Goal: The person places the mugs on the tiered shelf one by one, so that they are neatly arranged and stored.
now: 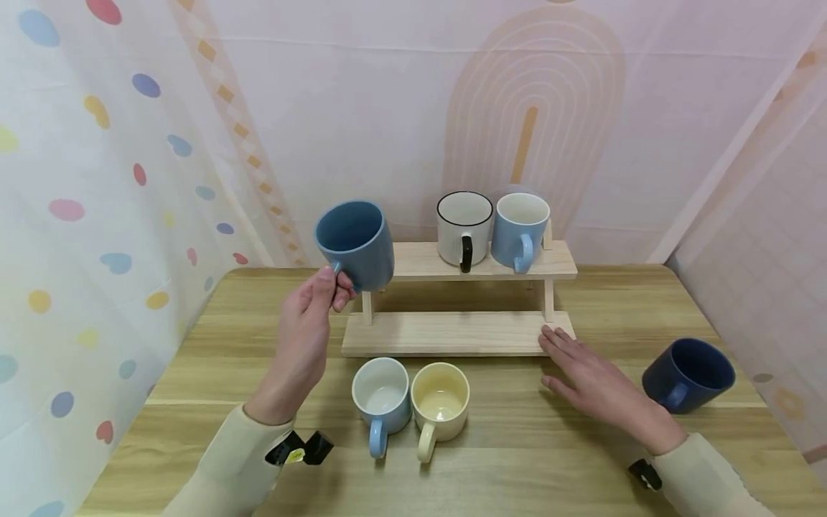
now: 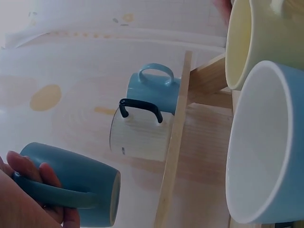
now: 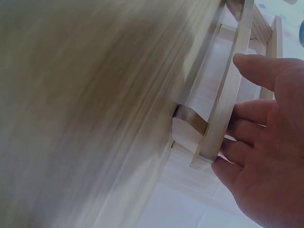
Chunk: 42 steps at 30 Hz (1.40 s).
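Observation:
My left hand (image 1: 309, 316) grips a medium-blue mug (image 1: 365, 248) by its handle, tilted a little, at the left end of the wooden rack's upper shelf (image 1: 413, 260). The left wrist view shows the fingers curled round that mug's handle (image 2: 57, 192). On the upper shelf stand a white mug with black rim and handle (image 1: 464, 230) and a light-blue mug (image 1: 519, 233). My right hand (image 1: 591, 373) lies with straight fingers at the right end of the lower shelf (image 1: 452, 334), its fingertips on the board.
In front of the rack stand a light-blue mug with white inside (image 1: 382, 398) and a pale yellow mug (image 1: 441, 402), side by side. A navy mug (image 1: 688, 375) is at the right of the wooden table (image 1: 504, 474). Patterned curtains (image 1: 362, 108) hang behind and at both sides.

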Tool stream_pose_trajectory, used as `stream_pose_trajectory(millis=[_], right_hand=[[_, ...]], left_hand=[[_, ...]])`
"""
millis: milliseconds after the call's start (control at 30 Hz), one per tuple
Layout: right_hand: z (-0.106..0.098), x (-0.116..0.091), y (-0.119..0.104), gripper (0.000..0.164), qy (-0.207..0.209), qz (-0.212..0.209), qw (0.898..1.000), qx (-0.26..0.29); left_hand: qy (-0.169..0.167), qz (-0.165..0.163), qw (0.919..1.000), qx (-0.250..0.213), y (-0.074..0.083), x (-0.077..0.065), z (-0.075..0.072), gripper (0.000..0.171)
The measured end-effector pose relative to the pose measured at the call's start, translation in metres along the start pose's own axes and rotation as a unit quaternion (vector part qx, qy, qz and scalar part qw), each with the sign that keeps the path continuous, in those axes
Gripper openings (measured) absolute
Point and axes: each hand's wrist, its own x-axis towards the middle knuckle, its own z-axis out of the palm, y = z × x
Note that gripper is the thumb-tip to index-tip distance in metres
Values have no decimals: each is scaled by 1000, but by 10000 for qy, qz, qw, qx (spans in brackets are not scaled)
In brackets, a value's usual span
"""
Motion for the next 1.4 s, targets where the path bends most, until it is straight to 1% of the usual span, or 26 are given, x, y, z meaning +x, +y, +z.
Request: stream_pose_trajectory(millis=[133, 267, 367, 533, 800, 1033, 1267, 1400], right_hand=[[-1, 1, 0, 65, -21, 18, 10000, -2], [-1, 2, -1, 65, -52, 42, 10000, -8], [-1, 2, -1, 65, -74, 49, 10000, -20], [-2, 2, -1, 65, -92, 68, 9999, -15], [-2, 0, 0, 65, -100, 88, 9999, 39], [-2, 0, -1, 63, 31, -34, 10000, 50], [-1, 0, -1, 64, -60, 56, 9999, 99], [-1, 0, -1, 64, -31, 16, 10000, 83]], left_hand=[[-104, -124, 9998, 99, 0, 6, 4, 39], [-89, -208, 9997, 114, -3, 13, 9, 39], [-86, -232, 9997, 72, -5, 18, 11, 39], [-172, -256, 9995, 35, -8, 26, 16, 39], [-144, -306, 9994, 96, -15, 39, 28, 38], [-197, -423, 9987, 196, -19, 44, 37, 39], [-290, -483, 9983, 115, -23, 46, 45, 37], [-339, -480, 9981, 189, -24, 47, 50, 37]])
